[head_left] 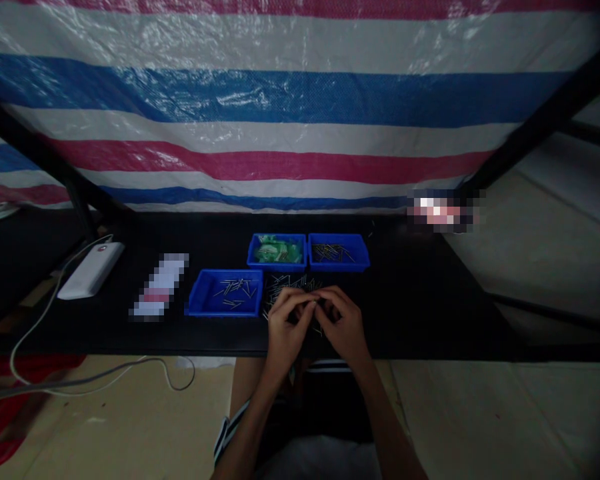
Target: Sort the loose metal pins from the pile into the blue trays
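Observation:
My left hand (286, 323) and my right hand (346, 325) meet just above the black table, thumbs and forefingers pinched, fingertips touching or nearly so. Whatever sits between the fingertips is too small and dark to name. Beneath and behind them lies a loose pile of thin metal pins (285, 283), partly hidden by the hands. Left of the pile, a blue tray (203, 293) holds several similar slim pieces. Behind it stand two more blue trays: one (251, 255) with green-tinted plastic packets (279, 251), another (364, 259) with a heap of thin metal pieces (331, 253).
On the black table (420, 300), a white power bank (91, 270) with a cable lies at the left, beside a blurred-out flat item (161, 285). A striped plastic sheet (300, 97) hangs behind. Black frame bars (540, 123) slope at both sides. A red stool (5, 407) stands lower left.

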Action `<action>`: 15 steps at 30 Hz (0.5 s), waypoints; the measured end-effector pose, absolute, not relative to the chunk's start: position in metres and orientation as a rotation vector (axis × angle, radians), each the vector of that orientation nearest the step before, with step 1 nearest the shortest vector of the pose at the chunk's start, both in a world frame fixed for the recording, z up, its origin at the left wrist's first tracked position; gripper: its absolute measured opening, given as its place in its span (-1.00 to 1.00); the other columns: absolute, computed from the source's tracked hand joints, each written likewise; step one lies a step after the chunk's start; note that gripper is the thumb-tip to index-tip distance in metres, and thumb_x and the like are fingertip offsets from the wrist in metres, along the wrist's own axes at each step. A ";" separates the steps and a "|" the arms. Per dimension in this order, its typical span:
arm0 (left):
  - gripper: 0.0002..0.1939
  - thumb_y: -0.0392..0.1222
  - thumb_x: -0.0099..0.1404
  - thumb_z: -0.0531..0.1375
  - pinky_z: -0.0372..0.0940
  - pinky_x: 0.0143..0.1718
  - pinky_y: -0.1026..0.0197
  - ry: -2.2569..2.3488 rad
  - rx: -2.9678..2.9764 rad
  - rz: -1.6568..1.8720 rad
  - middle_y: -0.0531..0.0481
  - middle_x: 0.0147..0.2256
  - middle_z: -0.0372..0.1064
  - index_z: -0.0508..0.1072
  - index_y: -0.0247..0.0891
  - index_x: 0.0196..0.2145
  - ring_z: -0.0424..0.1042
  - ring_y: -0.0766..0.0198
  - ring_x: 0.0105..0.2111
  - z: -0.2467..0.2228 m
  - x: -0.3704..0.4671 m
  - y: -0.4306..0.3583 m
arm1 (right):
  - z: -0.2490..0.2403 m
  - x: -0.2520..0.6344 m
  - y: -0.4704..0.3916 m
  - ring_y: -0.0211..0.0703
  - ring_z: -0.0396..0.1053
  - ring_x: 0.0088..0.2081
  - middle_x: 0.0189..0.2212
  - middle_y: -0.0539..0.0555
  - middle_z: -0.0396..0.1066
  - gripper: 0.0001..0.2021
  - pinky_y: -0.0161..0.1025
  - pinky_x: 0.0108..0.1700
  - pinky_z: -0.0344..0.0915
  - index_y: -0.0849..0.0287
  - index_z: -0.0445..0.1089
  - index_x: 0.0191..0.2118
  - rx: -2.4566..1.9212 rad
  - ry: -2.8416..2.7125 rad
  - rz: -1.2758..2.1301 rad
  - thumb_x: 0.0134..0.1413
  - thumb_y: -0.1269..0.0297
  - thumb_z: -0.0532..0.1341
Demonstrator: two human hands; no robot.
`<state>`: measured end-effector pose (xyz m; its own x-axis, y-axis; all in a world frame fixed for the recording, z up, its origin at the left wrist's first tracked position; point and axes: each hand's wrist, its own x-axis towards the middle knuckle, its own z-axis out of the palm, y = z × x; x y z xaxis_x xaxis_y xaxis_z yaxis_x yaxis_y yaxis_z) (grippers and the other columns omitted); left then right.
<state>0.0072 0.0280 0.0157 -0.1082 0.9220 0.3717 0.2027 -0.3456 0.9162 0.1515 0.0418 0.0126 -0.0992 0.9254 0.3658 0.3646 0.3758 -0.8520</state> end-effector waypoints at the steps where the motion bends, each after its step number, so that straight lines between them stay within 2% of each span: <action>1: -0.87 -0.17 0.40 0.28 0.35 -0.25 0.24 1.250 1.556 1.501 -0.05 -0.22 0.46 0.65 -0.15 -0.16 0.46 0.24 -0.23 0.015 0.007 0.028 | 0.012 0.152 0.042 -0.28 0.35 -0.41 -0.21 0.04 0.48 -0.86 -0.31 -0.37 0.32 0.09 0.51 -0.11 -1.165 -1.654 0.727 0.27 0.32 0.24; 6: -0.86 -0.20 0.39 0.29 0.33 -0.30 0.27 1.244 1.565 1.503 -0.04 -0.24 0.43 0.67 -0.13 -0.15 0.42 0.30 -0.30 0.013 0.007 0.028 | 0.012 0.153 0.041 -0.26 0.35 -0.40 -0.25 0.03 0.49 -0.88 -0.30 -0.35 0.33 0.08 0.53 -0.13 -1.163 -1.621 0.753 0.28 0.30 0.25; 15: -0.85 -0.20 0.38 0.30 0.32 -0.34 0.29 1.239 1.573 1.499 -0.03 -0.23 0.41 0.68 -0.10 -0.14 0.41 0.32 -0.32 0.013 0.007 0.028 | 0.012 0.152 0.041 -0.27 0.37 -0.42 -0.35 -0.01 0.51 -0.89 -0.31 -0.35 0.32 0.08 0.58 -0.20 -1.154 -1.588 0.732 0.26 0.33 0.27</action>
